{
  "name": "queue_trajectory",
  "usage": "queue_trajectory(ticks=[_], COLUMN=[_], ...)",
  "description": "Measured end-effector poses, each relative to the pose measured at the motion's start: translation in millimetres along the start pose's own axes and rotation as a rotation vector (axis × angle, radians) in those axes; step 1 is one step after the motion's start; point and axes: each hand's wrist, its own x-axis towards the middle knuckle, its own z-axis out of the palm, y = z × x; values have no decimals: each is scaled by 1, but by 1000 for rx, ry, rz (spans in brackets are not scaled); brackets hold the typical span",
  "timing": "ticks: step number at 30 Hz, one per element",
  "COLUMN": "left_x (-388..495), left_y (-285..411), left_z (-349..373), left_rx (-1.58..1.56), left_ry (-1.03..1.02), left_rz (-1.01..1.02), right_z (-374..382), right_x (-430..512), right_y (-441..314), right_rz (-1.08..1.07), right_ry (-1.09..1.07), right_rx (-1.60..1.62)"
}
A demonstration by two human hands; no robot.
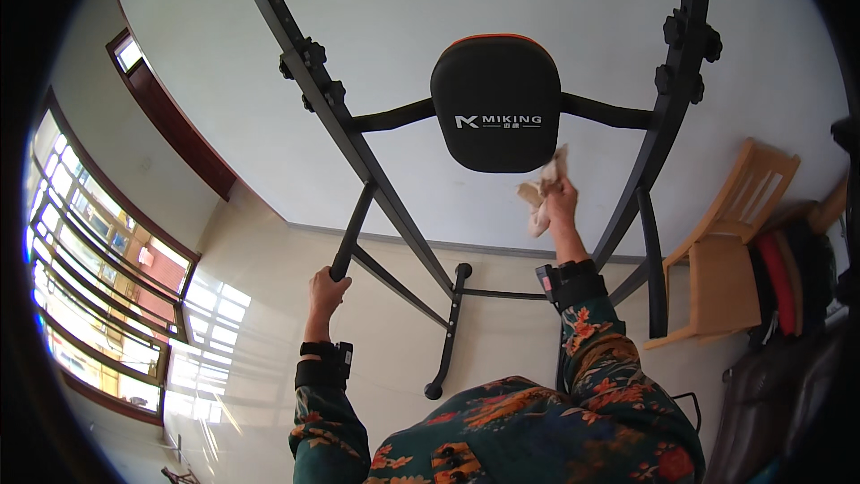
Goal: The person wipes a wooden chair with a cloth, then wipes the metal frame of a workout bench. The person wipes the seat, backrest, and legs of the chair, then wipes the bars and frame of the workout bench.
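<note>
My left hand [327, 296] is closed around the end of the black padded handle [353, 235] on the left side of a dark metal exercise frame [376, 181]. A crumpled, light-coloured cloth [543, 191] is gripped in my right hand [562, 205], just below the lower right corner of the black padded backrest [496, 107]. The backrest bears the maker's name Miking and hangs between two curved arms joined to the uprights. Whether the cloth touches the pad I cannot tell. The right handle [653, 262] has no hand on it.
Black adjustment knobs [672, 54] stick out from the uprights. A wooden chair [725, 275] stands at the right, beside dark and red items and a brown leather-like seat [759, 403]. The frame's foot bar [453, 343] rests on the pale floor. A barred window [101, 269] is at the left.
</note>
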Motion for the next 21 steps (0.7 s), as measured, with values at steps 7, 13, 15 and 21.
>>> queue_trajectory(ticks=[7, 13, 15, 21], left_x=[1, -1, -2, 1], left_y=[-3, 0, -1, -5], left_z=[2, 1, 0, 3], left_rx=[-25, -9, -8, 20], left_ry=[10, 25, 21, 18], left_rz=[8, 1, 7, 22], right_z=[-55, 3, 7, 4], right_x=[54, 50, 47, 49], right_y=[-132, -138, -149, -224], right_rz=[-893, -899, -805, -915], right_ry=[446, 143, 74, 157], right_rx=[-428, -1065, -970, -455])
